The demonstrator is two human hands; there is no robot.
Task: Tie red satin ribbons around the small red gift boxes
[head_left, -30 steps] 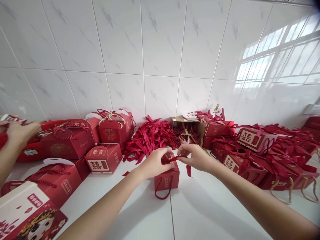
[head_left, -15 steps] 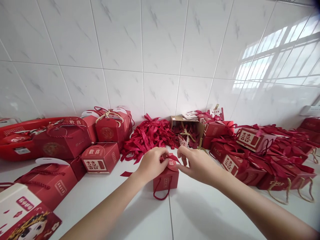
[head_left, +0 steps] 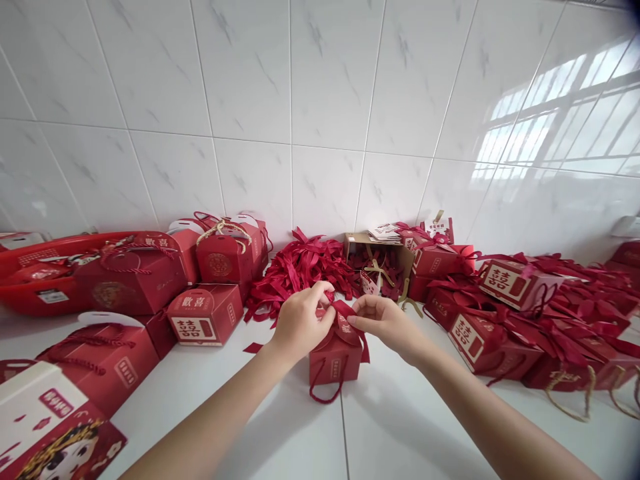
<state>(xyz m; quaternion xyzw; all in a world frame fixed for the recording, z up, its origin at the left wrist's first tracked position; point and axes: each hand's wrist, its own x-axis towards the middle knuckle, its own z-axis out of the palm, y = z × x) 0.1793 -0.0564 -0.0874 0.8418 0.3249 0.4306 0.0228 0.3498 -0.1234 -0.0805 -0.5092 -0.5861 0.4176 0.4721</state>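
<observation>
A small red gift box (head_left: 327, 365) stands upright on the white surface in front of me, its cord handle hanging down the near side. A red ribbon (head_left: 344, 308) lies across its top, with one tail down the right side. My left hand (head_left: 299, 321) is closed at the top left of the box, thumb and forefinger pinching the ribbon. From the right, my right hand (head_left: 389, 325) pinches the ribbon at the top flap, its thumb against the flap. The fingers partly hide the ribbon's loops.
A heap of loose red ribbons (head_left: 307, 267) lies behind the box, beside an open carton (head_left: 407, 267). Ribboned gift boxes (head_left: 500, 333) crowd the right. To the left stand another red box (head_left: 205, 313), larger boxes (head_left: 113, 360) and a red basket (head_left: 25, 300). A tiled wall (head_left: 250, 87) rises behind.
My right hand has moved in from beside the box and closed on the ribbon at the top. The ribbon now crosses over the flap, with a tail hanging at the right.
</observation>
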